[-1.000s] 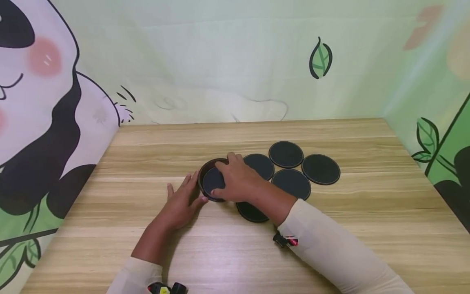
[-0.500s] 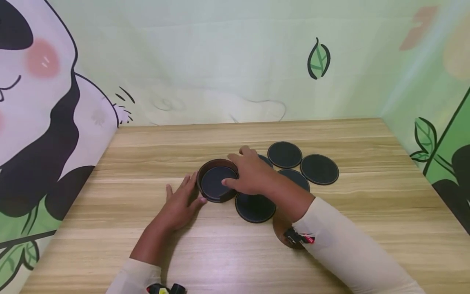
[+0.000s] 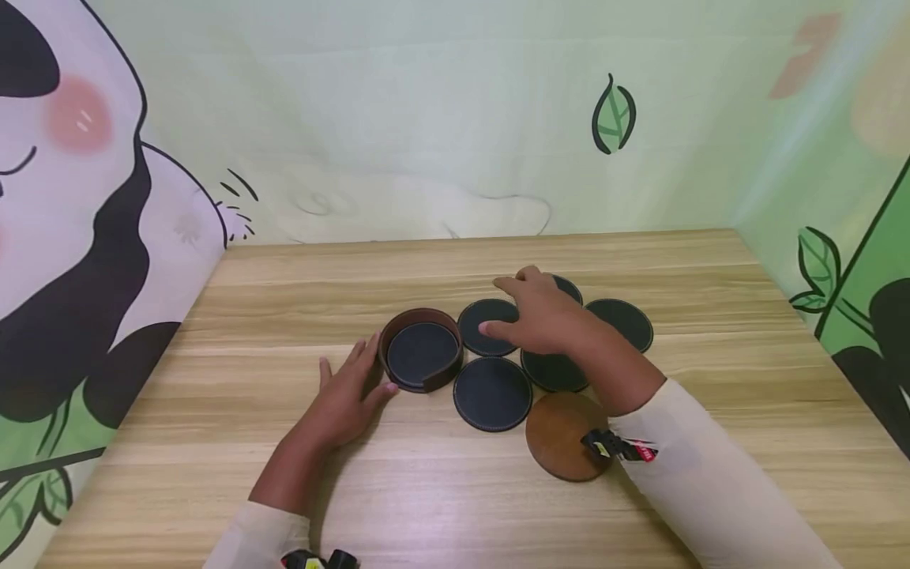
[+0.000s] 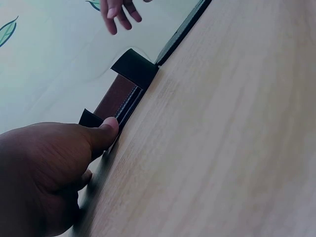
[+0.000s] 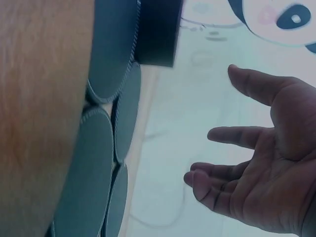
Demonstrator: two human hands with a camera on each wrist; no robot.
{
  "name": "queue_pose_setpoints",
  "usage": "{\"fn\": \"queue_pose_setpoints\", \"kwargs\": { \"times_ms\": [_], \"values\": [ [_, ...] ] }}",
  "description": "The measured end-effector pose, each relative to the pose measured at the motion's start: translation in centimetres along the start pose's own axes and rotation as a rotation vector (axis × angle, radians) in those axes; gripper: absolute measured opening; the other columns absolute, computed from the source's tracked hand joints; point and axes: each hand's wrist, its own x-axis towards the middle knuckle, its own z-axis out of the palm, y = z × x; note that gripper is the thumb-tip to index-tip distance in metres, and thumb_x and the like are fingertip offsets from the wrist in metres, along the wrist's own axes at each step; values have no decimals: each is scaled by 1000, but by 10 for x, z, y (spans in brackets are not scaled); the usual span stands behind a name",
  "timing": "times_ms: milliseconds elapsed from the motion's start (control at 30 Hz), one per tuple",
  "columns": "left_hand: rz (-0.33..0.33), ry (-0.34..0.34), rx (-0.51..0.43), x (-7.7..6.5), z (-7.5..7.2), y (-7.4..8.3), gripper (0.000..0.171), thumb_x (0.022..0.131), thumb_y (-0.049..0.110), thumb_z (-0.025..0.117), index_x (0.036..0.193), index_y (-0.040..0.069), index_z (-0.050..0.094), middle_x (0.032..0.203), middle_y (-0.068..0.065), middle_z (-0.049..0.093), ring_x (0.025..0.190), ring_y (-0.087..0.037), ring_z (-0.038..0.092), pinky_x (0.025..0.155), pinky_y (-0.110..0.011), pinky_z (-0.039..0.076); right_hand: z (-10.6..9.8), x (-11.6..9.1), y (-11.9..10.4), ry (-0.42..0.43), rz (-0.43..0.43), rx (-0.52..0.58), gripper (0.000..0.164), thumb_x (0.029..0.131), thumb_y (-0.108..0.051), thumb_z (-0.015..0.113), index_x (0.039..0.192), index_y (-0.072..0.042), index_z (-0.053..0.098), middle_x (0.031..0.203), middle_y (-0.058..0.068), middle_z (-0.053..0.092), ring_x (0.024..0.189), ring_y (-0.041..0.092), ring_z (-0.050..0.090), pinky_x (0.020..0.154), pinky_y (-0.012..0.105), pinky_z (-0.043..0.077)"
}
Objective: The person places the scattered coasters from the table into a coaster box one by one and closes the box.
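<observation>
While the left hand (image 3: pixel 351 395) rests relaxed fingers against the round holder (image 3: pixel 444 375), the right hand (image 3: pixel 546 318) — spread, empty — hovers above dark coasters (image 3: pixel 493 394) beside it. Likely light and stiff, they suit a rim pinch.

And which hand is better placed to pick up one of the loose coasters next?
Probably the right hand: it hangs empty above the loose black coasters, while the left hand rests against the round holder.

Here's the wood-grain bench (image 3: pixel 412 482), and the brown round holder (image 3: pixel 419 317) sits right on it; five dark discs (image 3: pixel 494 393), apparently all flat though some are half hidden, spread right of the holder, one brown disc (image 3: pixel 562 438) nearer.
</observation>
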Motion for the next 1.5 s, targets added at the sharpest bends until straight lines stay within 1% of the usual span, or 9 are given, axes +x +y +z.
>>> {"fn": "queue_pose_setpoints", "kwargs": {
  "times_ms": [200,433,700,833,1000,1067,1167,1367,1500],
  "values": [
    [-4,-1,2,1,0,0,84,110,26,65,175,5,16,178,-24,29,170,-47,15,126,-83,-14,-8,-10,24,48,17,10,81,104,-44,72,169,-8,40,170,33,32,157,53,35,116,74,48],
    [-1,-2,-2,0,-1,1,85,110,28,65,175,5,17,178,-24,30,170,-46,15,126,-82,-15,-16,-20,57,43,33,49,78,105,-46,68,163,1,46,168,37,34,157,56,35,121,75,41],
    [-8,-1,3,1,1,-1,85,110,28,66,175,5,17,178,-23,30,171,-45,15,126,-82,-15,-20,-23,85,58,62,30,72,104,-44,70,153,7,54,157,39,46,146,59,45,115,73,47],
    [-4,0,1,1,1,-1,85,110,27,66,175,5,17,178,-23,29,170,-46,15,126,-83,-14,-21,-24,93,52,73,6,73,103,-44,70,154,6,53,158,40,45,148,61,41,117,75,44],
    [1,-1,-4,0,0,1,84,110,27,66,175,5,18,178,-24,29,170,-47,16,125,-84,-13,-25,-27,104,40,118,-21,81,102,-46,70,160,6,47,163,43,37,153,67,31,119,80,38],
    [1,-1,-4,0,0,1,84,110,28,66,175,5,18,178,-24,29,170,-47,16,125,-84,-13,-27,-28,108,39,133,-36,83,102,-46,71,160,7,45,163,44,36,153,68,30,119,80,38],
    [-2,-2,-1,1,0,1,84,110,28,66,175,5,17,178,-24,29,170,-46,16,126,-84,-13,-29,-29,114,40,142,-60,81,102,-46,71,157,9,48,158,45,41,149,68,36,117,78,40],
    [-5,-10,-2,0,0,0,84,111,29,65,175,5,17,178,-24,28,170,-46,15,126,-83,-14,-31,-31,122,2,147,-55,73,99,-40,78,142,14,55,142,44,58,133,59,58,109,69,52],
    [-6,-10,-3,0,-1,0,84,111,29,65,176,5,16,179,-24,28,170,-46,15,126,-83,-14,-31,-32,124,-31,159,-52,79,94,-36,84,147,13,52,147,45,55,137,60,56,112,69,50]
  ]
}}
